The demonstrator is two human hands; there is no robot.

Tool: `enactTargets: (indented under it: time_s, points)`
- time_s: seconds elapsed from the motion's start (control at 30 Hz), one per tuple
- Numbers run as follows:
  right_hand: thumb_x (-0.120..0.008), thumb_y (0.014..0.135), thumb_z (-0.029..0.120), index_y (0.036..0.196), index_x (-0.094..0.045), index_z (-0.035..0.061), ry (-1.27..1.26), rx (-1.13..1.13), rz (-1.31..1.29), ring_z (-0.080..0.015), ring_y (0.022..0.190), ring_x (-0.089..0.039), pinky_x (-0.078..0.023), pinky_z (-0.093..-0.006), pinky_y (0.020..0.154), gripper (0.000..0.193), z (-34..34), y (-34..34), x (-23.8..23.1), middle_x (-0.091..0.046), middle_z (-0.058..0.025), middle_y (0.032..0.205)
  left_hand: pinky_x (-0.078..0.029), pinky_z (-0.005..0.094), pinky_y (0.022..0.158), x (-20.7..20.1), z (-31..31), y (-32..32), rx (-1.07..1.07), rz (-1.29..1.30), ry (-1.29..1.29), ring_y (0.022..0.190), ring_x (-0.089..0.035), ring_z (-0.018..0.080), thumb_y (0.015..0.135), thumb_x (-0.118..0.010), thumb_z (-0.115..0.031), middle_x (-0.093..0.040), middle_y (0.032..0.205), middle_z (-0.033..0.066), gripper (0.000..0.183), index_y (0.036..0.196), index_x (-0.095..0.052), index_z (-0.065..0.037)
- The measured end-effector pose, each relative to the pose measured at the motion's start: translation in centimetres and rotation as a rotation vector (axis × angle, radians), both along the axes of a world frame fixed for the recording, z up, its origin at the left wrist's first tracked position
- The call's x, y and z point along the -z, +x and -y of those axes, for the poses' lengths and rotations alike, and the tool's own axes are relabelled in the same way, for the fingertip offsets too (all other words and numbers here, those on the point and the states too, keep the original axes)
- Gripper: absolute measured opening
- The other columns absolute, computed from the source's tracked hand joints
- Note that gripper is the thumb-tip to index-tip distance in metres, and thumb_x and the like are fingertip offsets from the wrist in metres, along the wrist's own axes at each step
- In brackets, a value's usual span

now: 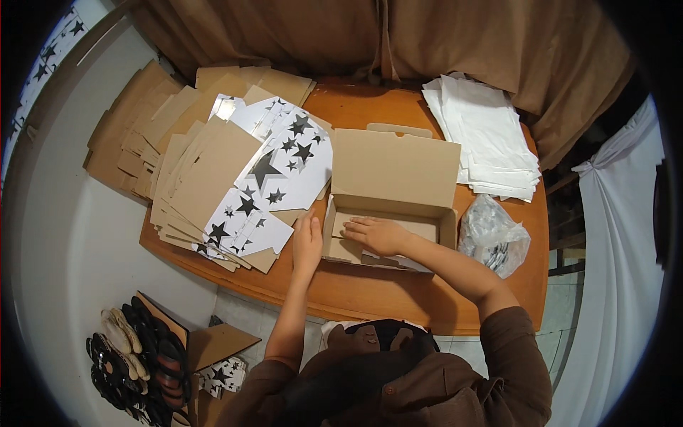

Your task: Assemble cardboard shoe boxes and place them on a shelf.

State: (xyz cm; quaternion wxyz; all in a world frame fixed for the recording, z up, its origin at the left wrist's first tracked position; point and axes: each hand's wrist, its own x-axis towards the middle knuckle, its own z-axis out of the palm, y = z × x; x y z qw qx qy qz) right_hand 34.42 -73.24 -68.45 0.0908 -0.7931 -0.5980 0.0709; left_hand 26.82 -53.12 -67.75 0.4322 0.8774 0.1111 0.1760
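Observation:
A brown cardboard box (397, 168) stands on the table in front of me, its lid raised at the back with a tuck flap along the top. My right hand (378, 236) reaches over the front wall into the box, fingers stretched out flat and pointing left near its left end. Against the outside of the box's left wall rests my left hand (306, 240), fingers straight and holding nothing. Part of the box floor is hidden beneath my right hand and forearm.
Flat cardboard blanks (206, 167) fan out at left, with white star-printed blanks (284, 160) on top. White tissue sheets (484, 135) lie back right. A clear plastic bag (496, 238) sits right of the box on the wooden table (455, 295). Sandals (135, 356) are piled low at left.

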Motion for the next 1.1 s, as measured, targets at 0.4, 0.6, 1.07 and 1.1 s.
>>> enactTargets:
  time_s: [0.4, 0.6, 1.07, 1.1]
  points:
    - [-0.040, 0.091, 0.021, 0.139, -0.036, 0.0133, -0.471, 0.075, -0.137, -0.0205, 0.135, -0.030, -0.035, -0.0348, 0.104, 0.049, -4.6, 0.0, 3.0, -0.024, -0.0037, 0.150, -0.028, 0.0277, 0.105, 2.4, -1.3, -4.6, 0.288, -0.341, -0.857, 0.126, -0.039, 0.0178, 0.099, -0.041, -0.025, -0.041, 0.139, 0.0103, 0.048, 0.138, -0.034, 0.003]
    - [-0.051, 0.084, 0.012, 0.108, -0.064, 0.0124, -0.225, 0.222, -0.238, -0.0266, 0.113, -0.051, -0.048, -0.0383, 0.083, 0.028, -4.9, 3.6, -5.8, -0.059, -0.0065, 0.117, -0.044, 0.0262, 0.087, -1.8, -2.1, -3.4, 0.325, -0.626, -0.416, 0.103, -0.058, 0.0147, 0.093, -0.052, -0.030, -0.065, 0.102, 0.0122, 0.046, 0.126, -0.051, 0.001]
    - [-0.052, 0.079, 0.013, 0.070, -0.070, 0.0108, -0.224, -0.023, 0.297, -0.0209, 0.085, -0.065, -0.031, -0.0372, 0.107, 0.019, -10.4, 7.4, -3.1, -0.069, -0.0082, 0.079, -0.053, 0.0309, 0.060, -4.8, -0.2, -0.9, 0.246, -0.862, -0.084, 0.058, -0.068, 0.0226, 0.089, -0.050, -0.020, -0.065, 0.062, 0.0176, 0.031, 0.080, -0.062, 0.007]
    - [-0.052, 0.079, 0.013, 0.070, -0.070, 0.0108, -0.224, -0.024, 0.298, -0.0209, 0.085, -0.065, -0.031, -0.0372, 0.107, 0.019, -10.3, 7.6, -3.0, -0.069, -0.0082, 0.079, -0.052, 0.0304, 0.062, -4.8, -0.2, -0.9, 0.227, -0.869, -0.034, 0.058, -0.068, 0.0219, 0.089, -0.048, -0.020, -0.065, 0.060, 0.0175, 0.034, 0.078, -0.063, 0.008]
